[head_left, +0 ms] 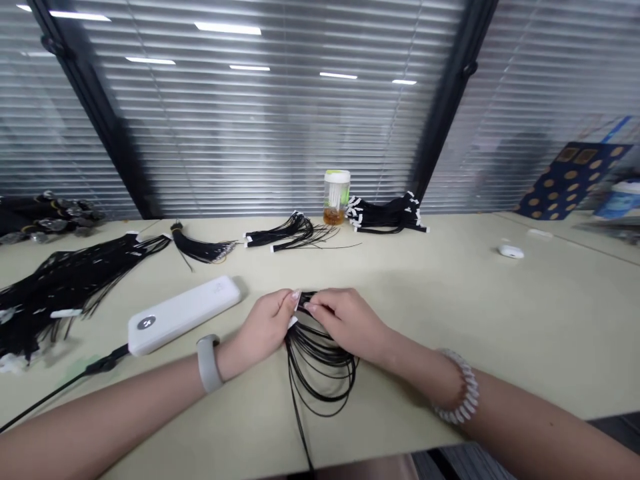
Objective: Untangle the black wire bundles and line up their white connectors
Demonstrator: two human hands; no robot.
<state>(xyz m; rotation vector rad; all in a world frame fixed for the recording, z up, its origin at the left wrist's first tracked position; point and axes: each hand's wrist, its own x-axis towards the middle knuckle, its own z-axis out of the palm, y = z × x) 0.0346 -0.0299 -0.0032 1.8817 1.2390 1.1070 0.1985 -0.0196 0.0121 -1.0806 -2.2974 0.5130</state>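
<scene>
While the left hand (263,327) and right hand (347,323) hold a clenched grip on the tabbed end of a black wire bundle (320,367), its loops lie on the tabletop (450,313). Head view: white power bank (183,315) just beside the left hand, trailing a black cable (103,364); further wire bundles (290,233) and a capped jar (337,197) sit farther off.

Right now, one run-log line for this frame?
left hand: pinching black cords | right hand: pinching same cords | nearby: white power bank
</scene>
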